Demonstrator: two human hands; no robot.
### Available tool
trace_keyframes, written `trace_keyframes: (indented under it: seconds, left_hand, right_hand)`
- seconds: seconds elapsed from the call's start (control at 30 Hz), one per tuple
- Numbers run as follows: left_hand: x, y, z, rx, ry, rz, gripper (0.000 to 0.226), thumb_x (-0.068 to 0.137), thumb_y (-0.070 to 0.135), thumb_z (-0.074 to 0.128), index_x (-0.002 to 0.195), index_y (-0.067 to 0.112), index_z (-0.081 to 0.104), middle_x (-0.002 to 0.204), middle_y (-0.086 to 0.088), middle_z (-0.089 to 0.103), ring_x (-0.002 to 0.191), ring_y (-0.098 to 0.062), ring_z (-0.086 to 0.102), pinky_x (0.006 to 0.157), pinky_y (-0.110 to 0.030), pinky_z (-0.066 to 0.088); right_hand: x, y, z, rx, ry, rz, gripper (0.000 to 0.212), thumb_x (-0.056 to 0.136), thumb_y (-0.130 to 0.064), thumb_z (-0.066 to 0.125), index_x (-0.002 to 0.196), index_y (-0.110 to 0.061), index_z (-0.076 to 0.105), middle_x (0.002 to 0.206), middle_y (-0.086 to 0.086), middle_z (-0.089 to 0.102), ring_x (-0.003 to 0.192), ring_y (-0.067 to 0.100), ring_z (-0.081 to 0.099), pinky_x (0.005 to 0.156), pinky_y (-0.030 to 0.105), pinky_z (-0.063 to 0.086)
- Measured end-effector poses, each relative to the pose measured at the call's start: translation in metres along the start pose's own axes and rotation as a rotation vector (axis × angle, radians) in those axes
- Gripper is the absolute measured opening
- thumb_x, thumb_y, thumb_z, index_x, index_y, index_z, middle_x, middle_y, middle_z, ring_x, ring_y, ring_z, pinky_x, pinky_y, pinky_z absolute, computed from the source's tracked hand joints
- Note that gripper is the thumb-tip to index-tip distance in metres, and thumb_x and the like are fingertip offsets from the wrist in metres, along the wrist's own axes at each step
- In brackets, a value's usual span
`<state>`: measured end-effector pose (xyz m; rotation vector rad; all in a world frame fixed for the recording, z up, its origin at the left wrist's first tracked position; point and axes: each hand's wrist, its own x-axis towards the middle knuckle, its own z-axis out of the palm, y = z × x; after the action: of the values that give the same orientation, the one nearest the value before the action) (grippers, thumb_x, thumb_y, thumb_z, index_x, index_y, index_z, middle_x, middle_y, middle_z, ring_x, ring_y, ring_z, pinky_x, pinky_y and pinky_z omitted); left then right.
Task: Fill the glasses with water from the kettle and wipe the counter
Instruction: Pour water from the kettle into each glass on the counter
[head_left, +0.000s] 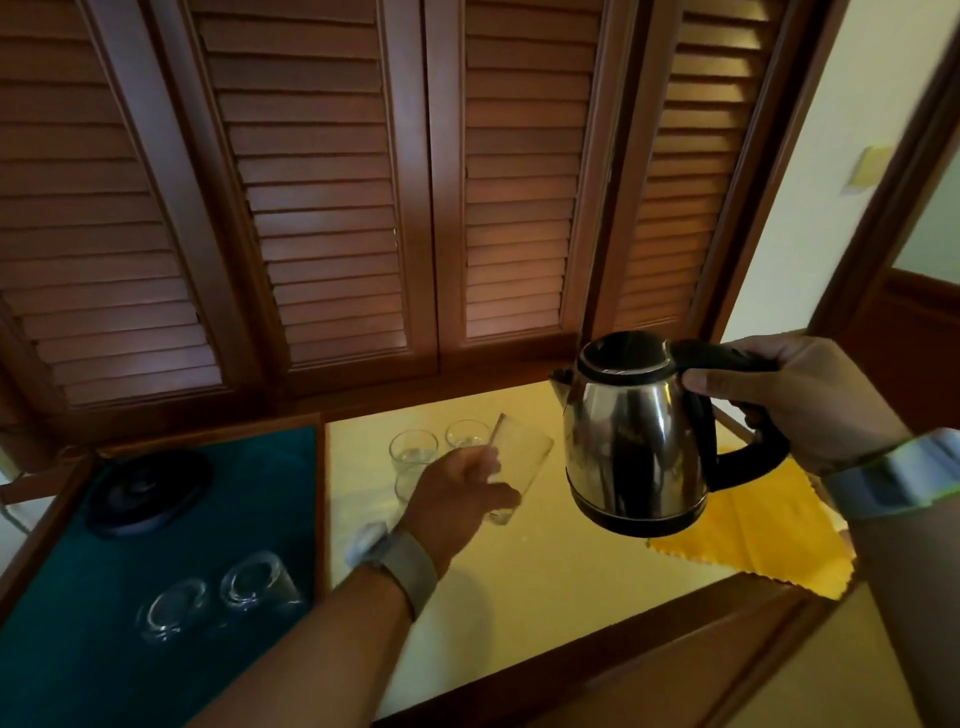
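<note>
Left hand (457, 499) tilts 1 glass (519, 467); right hand (810, 400) lifts 1 kettle (634, 441).

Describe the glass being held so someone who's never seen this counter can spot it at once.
Start at the pale yellow counter, right of the green-lined tray. Just left of the steel kettle that the right hand holds up, the left hand grips one clear glass. Unlike the glasses standing behind it, it is lifted and tilted toward the kettle.

Pale yellow counter (545, 587) supports two upright glasses (414, 448) at rear, a yellow cloth (748, 530) at right, and a green-lined tray (78, 597) at left.
</note>
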<state>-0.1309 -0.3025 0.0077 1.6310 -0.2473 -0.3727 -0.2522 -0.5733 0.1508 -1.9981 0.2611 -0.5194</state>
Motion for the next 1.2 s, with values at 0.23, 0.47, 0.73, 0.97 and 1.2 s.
trace_keyframes:
  seconds: [0.23, 0.47, 0.73, 0.97, 1.2]
  left_hand:
    - [0.004, -0.051, 0.053, 0.472, 0.308, -0.043, 0.062, 0.072, 0.033, 0.079, 0.126, 0.022, 0.051, 0.116, 0.007, 0.063, 0.099, -0.012, 0.061, 0.077, -0.021, 0.045]
    - [0.023, -0.064, 0.073, 0.543, 0.516, -0.159, 0.061, 0.081, 0.036, 0.077, 0.128, 0.016, 0.042, 0.117, -0.007, 0.067, 0.106, -0.028, 0.066, 0.08, -0.029, 0.049]
    - [0.031, -0.076, 0.076, 0.526, 0.631, -0.176, 0.062, 0.077, 0.036, 0.076, 0.126, 0.016, 0.044, 0.112, -0.011, 0.07, 0.102, -0.033, 0.067, 0.078, -0.032, 0.049]
    - [0.036, -0.078, 0.078, 0.556, 0.662, -0.19, 0.06, 0.076, 0.047, 0.074, 0.121, 0.021, 0.043, 0.108, -0.007, 0.07, 0.097, -0.03, 0.068, 0.079, -0.034, 0.055]
    - [0.041, -0.074, 0.079, 0.585, 0.682, -0.228, 0.051, 0.073, 0.05, 0.071, 0.106, 0.024, 0.044, 0.098, -0.003, 0.069, 0.089, -0.027, 0.069, 0.077, -0.037, 0.058]
  right_hand:
    - [0.027, 0.032, -0.003, -0.091, -0.151, -0.037, 0.029, 0.065, -0.04, 0.085, 0.087, -0.022, 0.08, 0.066, 0.004, 0.067, 0.059, 0.017, 0.058, 0.061, 0.038, 0.046]
    - [0.053, 0.053, 0.014, -0.186, -0.298, -0.078, 0.016, 0.076, -0.031, 0.086, 0.087, -0.023, 0.078, 0.072, -0.009, 0.072, 0.063, 0.0, 0.065, 0.063, 0.025, 0.043]
    - [0.078, 0.057, 0.037, -0.291, -0.413, -0.123, 0.024, 0.07, -0.043, 0.087, 0.086, -0.027, 0.079, 0.081, -0.004, 0.076, 0.078, 0.012, 0.072, 0.076, 0.033, 0.056]
    - [0.095, 0.048, 0.052, -0.444, -0.464, -0.178, 0.022, 0.07, -0.042, 0.088, 0.083, -0.027, 0.077, 0.075, -0.008, 0.072, 0.075, 0.01, 0.069, 0.066, 0.024, 0.047]
    - [0.106, 0.031, 0.065, -0.586, -0.485, -0.252, 0.027, 0.07, -0.045, 0.088, 0.086, -0.027, 0.076, 0.079, -0.01, 0.071, 0.076, 0.007, 0.067, 0.064, 0.023, 0.05]
